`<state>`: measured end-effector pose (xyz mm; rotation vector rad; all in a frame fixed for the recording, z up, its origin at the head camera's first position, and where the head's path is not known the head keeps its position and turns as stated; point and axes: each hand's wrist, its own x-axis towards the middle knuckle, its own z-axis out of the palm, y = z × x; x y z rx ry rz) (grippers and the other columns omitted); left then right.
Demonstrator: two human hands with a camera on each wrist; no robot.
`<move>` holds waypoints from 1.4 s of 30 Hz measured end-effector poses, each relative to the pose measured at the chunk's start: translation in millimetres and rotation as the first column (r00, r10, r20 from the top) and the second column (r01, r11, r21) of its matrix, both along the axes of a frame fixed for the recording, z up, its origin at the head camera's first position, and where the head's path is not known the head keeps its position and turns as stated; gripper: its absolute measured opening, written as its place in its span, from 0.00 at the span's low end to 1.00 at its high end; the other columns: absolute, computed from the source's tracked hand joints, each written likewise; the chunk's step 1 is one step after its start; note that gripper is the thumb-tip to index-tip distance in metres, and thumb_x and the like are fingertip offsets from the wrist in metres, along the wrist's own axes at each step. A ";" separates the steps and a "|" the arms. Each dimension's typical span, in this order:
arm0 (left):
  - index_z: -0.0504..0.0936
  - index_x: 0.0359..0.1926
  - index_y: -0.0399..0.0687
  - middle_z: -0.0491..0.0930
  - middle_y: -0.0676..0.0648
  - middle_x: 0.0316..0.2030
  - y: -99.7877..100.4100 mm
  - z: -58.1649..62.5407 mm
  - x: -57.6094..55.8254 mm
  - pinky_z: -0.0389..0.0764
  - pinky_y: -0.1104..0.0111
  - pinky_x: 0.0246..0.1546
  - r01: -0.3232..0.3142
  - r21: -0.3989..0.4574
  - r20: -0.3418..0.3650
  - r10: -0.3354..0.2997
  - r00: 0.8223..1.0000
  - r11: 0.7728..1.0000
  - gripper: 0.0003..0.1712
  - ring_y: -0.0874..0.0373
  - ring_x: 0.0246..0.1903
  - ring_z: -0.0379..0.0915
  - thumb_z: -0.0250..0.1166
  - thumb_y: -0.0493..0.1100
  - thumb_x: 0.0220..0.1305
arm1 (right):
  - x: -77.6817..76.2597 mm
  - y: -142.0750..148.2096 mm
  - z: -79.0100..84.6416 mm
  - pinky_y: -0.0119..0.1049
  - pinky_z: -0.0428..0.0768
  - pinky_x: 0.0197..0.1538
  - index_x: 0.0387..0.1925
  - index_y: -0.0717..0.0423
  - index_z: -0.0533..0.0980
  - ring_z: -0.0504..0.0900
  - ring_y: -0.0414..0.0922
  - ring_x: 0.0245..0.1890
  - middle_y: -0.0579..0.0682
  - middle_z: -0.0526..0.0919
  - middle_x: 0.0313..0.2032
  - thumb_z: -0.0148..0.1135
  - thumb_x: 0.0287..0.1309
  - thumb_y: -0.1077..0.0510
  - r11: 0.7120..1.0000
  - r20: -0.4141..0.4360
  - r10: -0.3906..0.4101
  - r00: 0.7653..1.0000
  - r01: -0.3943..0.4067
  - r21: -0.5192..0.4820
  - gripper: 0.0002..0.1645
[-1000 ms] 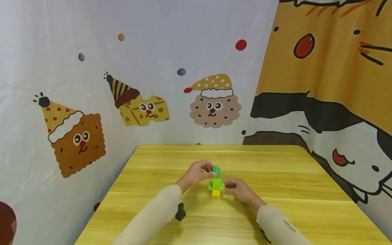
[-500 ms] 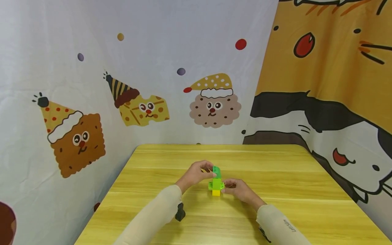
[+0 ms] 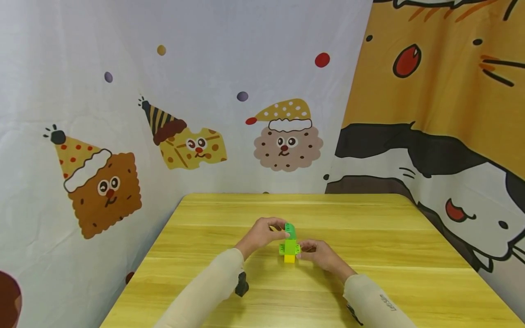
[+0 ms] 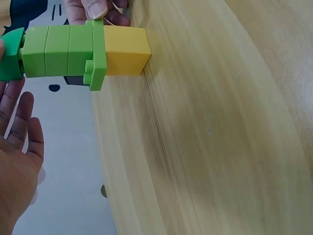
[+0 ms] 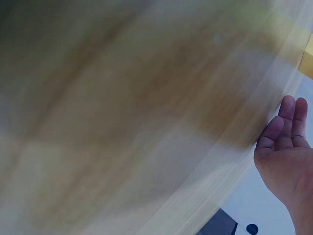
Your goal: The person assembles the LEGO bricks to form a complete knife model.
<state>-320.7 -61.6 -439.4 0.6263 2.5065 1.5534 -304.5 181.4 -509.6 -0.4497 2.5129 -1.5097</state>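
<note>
A small tower of toy building blocks stands upright on the table. Its base is a yellow block [image 4: 128, 50], with a wider lime-green plate [image 4: 99, 58] above it. Several lime-green blocks [image 4: 57, 51] rise from the plate, topped by a darker green curved block [image 4: 11, 58]. My left hand [image 3: 261, 234] pinches this top block from the left between thumb and fingers, its other fingers extended in the left wrist view. From the other side, my right hand [image 3: 323, 255] holds the plate's right end, thumb at its edge. The right wrist view shows only some right-hand fingers [image 5: 299, 117].
The wood-grain table [image 3: 197, 273] has rounded far corners. A white cloth [image 3: 229, 54] with cartoon prints hangs behind and to the left, and an orange cartoon cloth [image 3: 443, 91] hangs at the right. A black wrist device [image 3: 242, 285] shows below the left sleeve.
The back of my left hand has dipped very slightly at the top block. The tower and my right hand stay where they were.
</note>
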 end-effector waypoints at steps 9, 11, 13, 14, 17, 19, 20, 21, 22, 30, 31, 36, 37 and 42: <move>0.86 0.48 0.59 0.82 0.57 0.40 0.3 -2.7 -1.3 0.76 0.64 0.40 0.036 -0.015 -0.043 -0.036 0.998 0.999 0.15 0.55 0.42 0.74 0.72 0.53 0.61 | -0.3 1.9 -1.9 0.50 0.77 0.52 0.55 0.54 0.80 0.78 0.49 0.50 0.51 0.81 0.49 0.69 0.61 0.48 1.000 -0.007 -0.002 1.000 0.002 0.011 0.24; 0.86 0.48 0.59 0.82 0.58 0.40 0.5 -4.0 -1.6 0.76 0.63 0.41 0.051 -0.005 -0.051 -0.051 0.997 0.999 0.14 0.56 0.42 0.73 0.71 0.53 0.62 | -0.8 2.6 -2.7 0.51 0.77 0.53 0.55 0.54 0.80 0.78 0.50 0.51 0.50 0.82 0.49 0.69 0.61 0.48 1.000 -0.016 0.004 1.000 -0.004 0.016 0.24; 0.86 0.47 0.60 0.82 0.58 0.40 0.6 -5.0 -1.5 0.75 0.62 0.41 0.056 0.002 -0.054 -0.056 0.997 0.998 0.13 0.57 0.41 0.73 0.71 0.53 0.62 | -1.2 3.1 -3.3 0.52 0.76 0.54 0.56 0.54 0.80 0.78 0.50 0.51 0.49 0.82 0.50 0.69 0.62 0.47 1.000 -0.023 0.009 1.000 -0.009 0.021 0.24; 0.86 0.47 0.60 0.82 0.58 0.40 0.7 -5.4 -1.3 0.75 0.62 0.42 0.052 0.001 -0.053 -0.051 0.997 0.999 0.13 0.57 0.41 0.73 0.71 0.53 0.62 | -1.4 3.2 -3.6 0.52 0.76 0.54 0.56 0.54 0.80 0.78 0.49 0.51 0.49 0.82 0.50 0.68 0.62 0.47 1.000 -0.022 0.010 1.000 -0.010 0.020 0.24; 0.86 0.48 0.59 0.82 0.57 0.40 1.9 -6.1 -0.4 0.75 0.62 0.43 0.043 0.011 -0.047 -0.042 0.998 0.999 0.14 0.57 0.42 0.74 0.71 0.53 0.62 | -1.5 3.2 -3.6 0.52 0.76 0.54 0.56 0.54 0.80 0.78 0.50 0.51 0.49 0.82 0.50 0.69 0.62 0.47 1.000 -0.020 0.011 1.000 -0.011 0.017 0.24; 0.85 0.50 0.57 0.82 0.56 0.41 2.8 -6.7 0.3 0.75 0.62 0.45 0.039 0.035 -0.032 -0.038 0.999 0.999 0.16 0.56 0.43 0.74 0.71 0.53 0.62 | -1.3 3.0 -3.2 0.52 0.76 0.54 0.56 0.54 0.80 0.78 0.50 0.51 0.49 0.82 0.50 0.69 0.61 0.47 1.000 -0.016 0.010 1.000 -0.010 0.015 0.25; 0.85 0.50 0.56 0.82 0.55 0.42 3.3 -7.0 0.8 0.75 0.61 0.46 0.039 0.051 -0.023 -0.038 0.999 0.998 0.16 0.56 0.44 0.75 0.71 0.52 0.63 | -1.3 2.7 -2.9 0.52 0.76 0.54 0.56 0.54 0.80 0.77 0.50 0.52 0.49 0.82 0.51 0.69 0.61 0.47 1.000 -0.016 0.010 1.000 -0.010 0.014 0.25; 0.84 0.51 0.56 0.81 0.55 0.42 3.9 -7.4 1.1 0.75 0.61 0.46 0.038 0.064 -0.011 -0.037 0.999 0.997 0.17 0.55 0.44 0.75 0.71 0.52 0.63 | -1.2 2.5 -2.4 0.52 0.76 0.54 0.56 0.53 0.80 0.77 0.50 0.52 0.49 0.82 0.51 0.69 0.61 0.47 1.000 -0.016 0.012 1.000 -0.011 0.014 0.25; 0.84 0.51 0.55 0.81 0.54 0.42 4.2 -7.7 1.4 0.75 0.61 0.47 0.035 0.076 -0.001 -0.035 0.999 0.996 0.17 0.55 0.45 0.75 0.71 0.52 0.63 | -1.3 2.2 -2.1 0.52 0.76 0.55 0.56 0.53 0.80 0.77 0.50 0.52 0.49 0.82 0.51 0.69 0.61 0.47 1.000 -0.014 0.012 1.000 -0.012 0.013 0.25; 0.85 0.50 0.53 0.80 0.51 0.42 6.2 -10.2 2.2 0.75 0.59 0.48 0.011 0.120 0.011 -0.012 1.000 0.993 0.16 0.51 0.45 0.74 0.71 0.51 0.63 | -3.6 1.3 -1.4 0.52 0.76 0.54 0.55 0.52 0.81 0.77 0.50 0.52 0.49 0.82 0.51 0.69 0.61 0.47 1.000 -0.019 0.026 0.999 -0.026 0.002 0.23; 0.85 0.50 0.52 0.80 0.51 0.42 6.2 -11.0 2.1 0.75 0.59 0.48 0.010 0.120 0.011 -0.011 1.000 0.993 0.16 0.51 0.46 0.73 0.71 0.51 0.63 | -3.6 1.4 -1.7 0.51 0.77 0.54 0.55 0.52 0.81 0.77 0.50 0.52 0.49 0.82 0.51 0.69 0.61 0.47 1.000 -0.018 0.026 0.999 -0.026 0.002 0.23; 0.85 0.50 0.53 0.80 0.52 0.41 6.1 -13.7 2.5 0.75 0.59 0.47 0.011 0.116 -0.003 -0.010 1.000 0.993 0.16 0.47 0.47 0.73 0.71 0.51 0.63 | -3.2 1.0 -2.2 0.51 0.77 0.53 0.54 0.51 0.81 0.77 0.50 0.52 0.49 0.82 0.50 0.69 0.61 0.47 1.000 -0.015 0.027 1.000 -0.027 0.008 0.23; 0.86 0.49 0.53 0.79 0.53 0.41 6.1 -13.8 2.9 0.75 0.59 0.47 0.014 0.113 -0.010 -0.013 1.000 0.993 0.15 0.47 0.47 0.73 0.71 0.51 0.63 | -3.0 0.8 -2.2 0.50 0.77 0.53 0.54 0.51 0.81 0.77 0.50 0.52 0.49 0.82 0.50 0.69 0.60 0.47 1.000 -0.017 0.027 0.999 -0.027 0.010 0.23; 0.86 0.48 0.56 0.79 0.55 0.41 6.4 -11.7 4.6 0.75 0.61 0.46 0.030 0.078 -0.052 -0.026 0.998 0.996 0.14 0.49 0.45 0.73 0.69 0.52 0.64 | -1.7 0.1 -0.9 0.51 0.77 0.53 0.54 0.51 0.81 0.77 0.50 0.51 0.49 0.82 0.50 0.69 0.61 0.47 0.999 -0.021 0.030 0.999 -0.030 0.012 0.22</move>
